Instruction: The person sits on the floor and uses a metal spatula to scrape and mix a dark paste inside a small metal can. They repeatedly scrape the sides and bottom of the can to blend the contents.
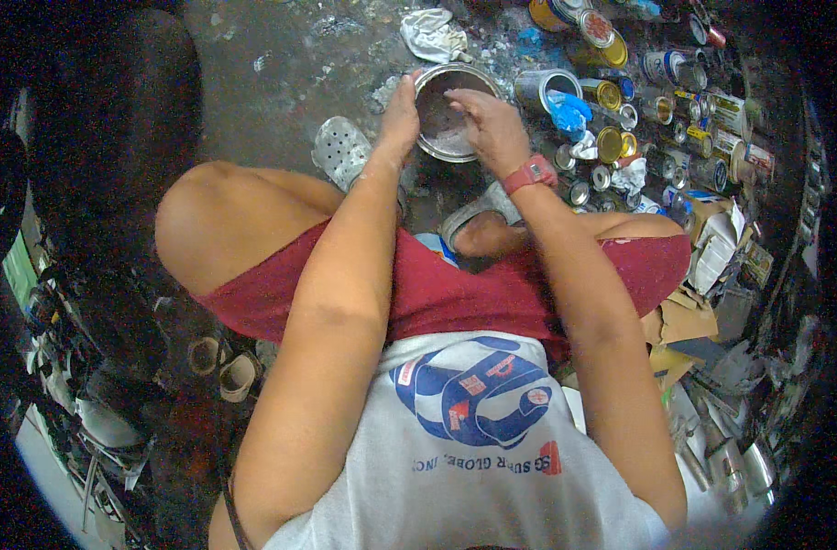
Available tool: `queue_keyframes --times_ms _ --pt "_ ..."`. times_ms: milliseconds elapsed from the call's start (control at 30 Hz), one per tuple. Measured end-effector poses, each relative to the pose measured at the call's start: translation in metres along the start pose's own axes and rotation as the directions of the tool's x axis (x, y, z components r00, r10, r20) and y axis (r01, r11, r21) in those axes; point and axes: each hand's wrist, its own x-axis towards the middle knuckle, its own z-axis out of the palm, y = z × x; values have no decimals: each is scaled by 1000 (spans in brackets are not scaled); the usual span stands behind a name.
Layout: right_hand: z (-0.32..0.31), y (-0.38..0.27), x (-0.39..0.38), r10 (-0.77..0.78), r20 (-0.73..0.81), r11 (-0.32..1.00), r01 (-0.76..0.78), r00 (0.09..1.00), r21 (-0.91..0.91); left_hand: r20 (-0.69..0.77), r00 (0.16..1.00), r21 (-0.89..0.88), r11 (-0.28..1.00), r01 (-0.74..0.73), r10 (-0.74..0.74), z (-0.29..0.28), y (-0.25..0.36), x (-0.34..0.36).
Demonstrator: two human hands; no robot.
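A round open metal can (pixel 435 121) stands on the ground between my feet, brownish inside with a pale patch near its near edge. My left hand (pixel 401 121) grips the can's left side, its fingers against the outer wall. Over the right part of the opening reaches my right hand (pixel 493 128), its fingers bent and drawn together. Whether something small sits between those fingertips I cannot make out. A crumpled white cloth (pixel 434 35) lies just beyond the can. Close to the right stands another open can (pixel 533 87) with a blue rag or glove (pixel 568 112) hanging over its rim.
Many cans and tins (pixel 609 94) crowd the ground on the right. Nearer on that side are torn cardboard (pixel 689 316) and metal pieces (pixel 734 467). My feet, one in a grey clog (pixel 340 147), flank the can. A pair of shoes (pixel 238 376) lies at left.
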Motion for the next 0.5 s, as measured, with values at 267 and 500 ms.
queue_keyframes --times_ms 267,500 --pt "-27 -9 -6 -130 251 991 137 959 -8 -21 998 -90 995 49 -51 -1 -6 -1" --pt "-10 9 20 -69 125 997 66 990 26 7 992 -116 985 125 -125 7 34 -19"
